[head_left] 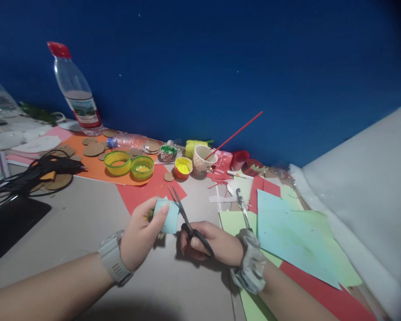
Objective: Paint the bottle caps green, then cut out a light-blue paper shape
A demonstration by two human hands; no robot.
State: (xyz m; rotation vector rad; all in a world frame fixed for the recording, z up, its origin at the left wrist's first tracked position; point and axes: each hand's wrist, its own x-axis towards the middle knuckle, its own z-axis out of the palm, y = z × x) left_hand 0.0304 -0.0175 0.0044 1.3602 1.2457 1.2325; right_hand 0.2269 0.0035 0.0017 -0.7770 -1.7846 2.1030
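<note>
Between the thumb and fingers of my left hand [143,227] is a small piece of light blue paper [169,219]. Something yellow-green shows behind those fingers, too covered to name. My right hand [209,240] is closed around the black handles of a pair of scissors [184,213]. The blades are parted and point up and away, beside the paper's upper right edge. Whether a blade touches the paper I cannot tell. Beyond both hands lies a red paper sheet [143,196].
Yellow-green rings [117,164], a patterned paper cup [200,165] with a red stick, and an upright bottle [78,98] line the back. At left is a black glue gun [50,167] with cables. Right: a pen [243,207], a large blue sheet [294,236], white material [364,178].
</note>
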